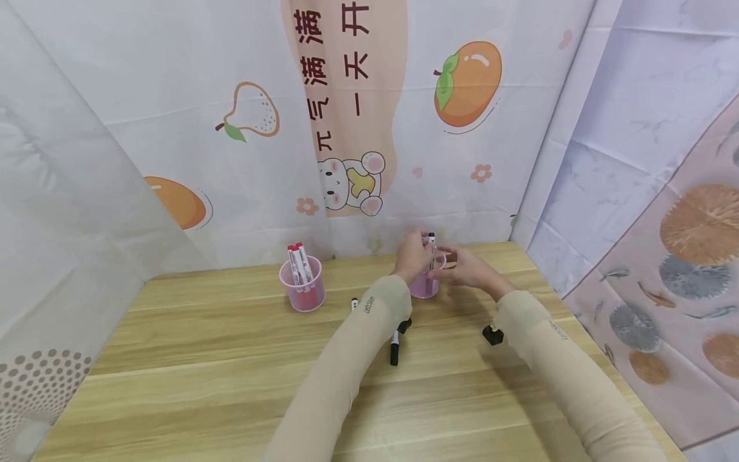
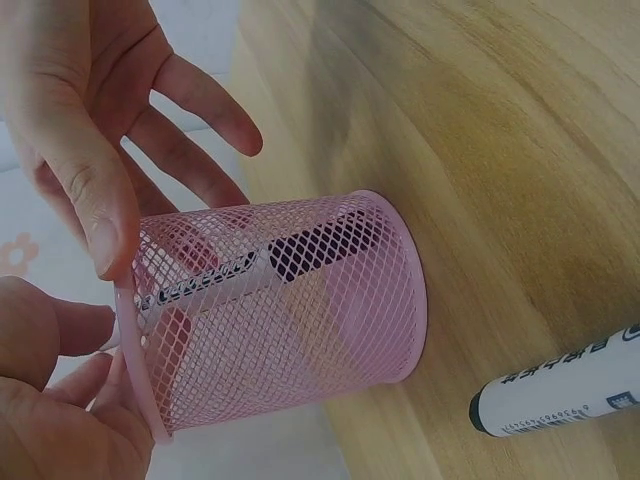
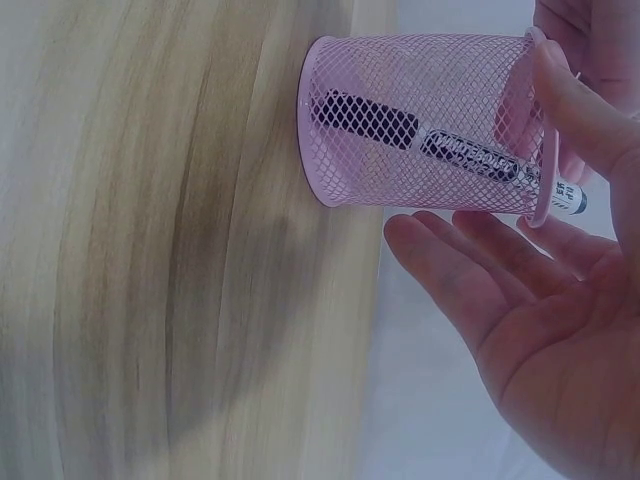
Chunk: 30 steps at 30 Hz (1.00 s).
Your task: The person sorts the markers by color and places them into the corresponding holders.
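Note:
A pink mesh pen cup [image 2: 290, 340] stands on the table, a black marker [image 3: 470, 155] leaning inside it, black end down and upper end past the rim. My left hand [image 1: 412, 256] reaches in from the left and pinches the marker's upper end at the rim. From the right, my right hand [image 1: 470, 269] holds the cup loosely, its thumb [image 3: 575, 100] at the rim and the fingers spread along the other side. Part of the left hand is hidden behind the cup's mesh in the right wrist view.
Another pink cup [image 1: 306, 298] with several red-capped markers [image 1: 299, 263] stands to the left. A black-capped marker [image 1: 395, 350] lies by the left forearm; another marker [image 1: 355, 303] is partly hidden behind that sleeve. A printed curtain [image 1: 369, 128] hangs behind the wooden table [image 1: 202, 359].

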Motion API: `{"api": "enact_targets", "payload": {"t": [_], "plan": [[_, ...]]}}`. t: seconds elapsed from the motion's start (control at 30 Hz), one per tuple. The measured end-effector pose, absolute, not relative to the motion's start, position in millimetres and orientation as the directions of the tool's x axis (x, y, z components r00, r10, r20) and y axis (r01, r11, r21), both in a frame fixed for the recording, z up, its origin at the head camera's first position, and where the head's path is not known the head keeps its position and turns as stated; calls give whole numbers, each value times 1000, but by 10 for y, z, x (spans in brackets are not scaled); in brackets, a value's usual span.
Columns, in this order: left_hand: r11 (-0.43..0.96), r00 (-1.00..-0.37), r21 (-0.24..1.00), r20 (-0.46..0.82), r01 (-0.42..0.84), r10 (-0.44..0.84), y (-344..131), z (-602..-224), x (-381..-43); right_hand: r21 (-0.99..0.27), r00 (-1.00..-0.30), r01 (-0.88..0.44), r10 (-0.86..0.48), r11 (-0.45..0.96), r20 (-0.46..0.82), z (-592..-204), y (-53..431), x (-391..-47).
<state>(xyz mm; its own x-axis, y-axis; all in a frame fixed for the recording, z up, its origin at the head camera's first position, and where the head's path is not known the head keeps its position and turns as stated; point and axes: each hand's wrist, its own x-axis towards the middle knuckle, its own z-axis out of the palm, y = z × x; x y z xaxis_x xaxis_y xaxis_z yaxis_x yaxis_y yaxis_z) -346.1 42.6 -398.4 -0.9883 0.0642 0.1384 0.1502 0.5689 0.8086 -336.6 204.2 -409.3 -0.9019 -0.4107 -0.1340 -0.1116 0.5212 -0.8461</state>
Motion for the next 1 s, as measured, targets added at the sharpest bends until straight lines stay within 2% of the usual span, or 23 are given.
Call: {"api": "enact_targets", "payload": {"t": [0.3, 0.7, 1.0], "plan": [[563, -990, 814, 127, 143, 67, 383, -3960, -3437, -848, -900, -113, -414, 517, -133, -4089, 2025, -3364], [530, -977, 823, 139, 203, 159, 129, -3719, -3349, -856, -902, -115, -413, 504, -122, -4129, 2003, -3390], [537, -975, 826, 63, 172, 215, -185, -3622, -3297, -853, -903, -104, -407, 511, -134, -4109, 2027, -3390]]}}
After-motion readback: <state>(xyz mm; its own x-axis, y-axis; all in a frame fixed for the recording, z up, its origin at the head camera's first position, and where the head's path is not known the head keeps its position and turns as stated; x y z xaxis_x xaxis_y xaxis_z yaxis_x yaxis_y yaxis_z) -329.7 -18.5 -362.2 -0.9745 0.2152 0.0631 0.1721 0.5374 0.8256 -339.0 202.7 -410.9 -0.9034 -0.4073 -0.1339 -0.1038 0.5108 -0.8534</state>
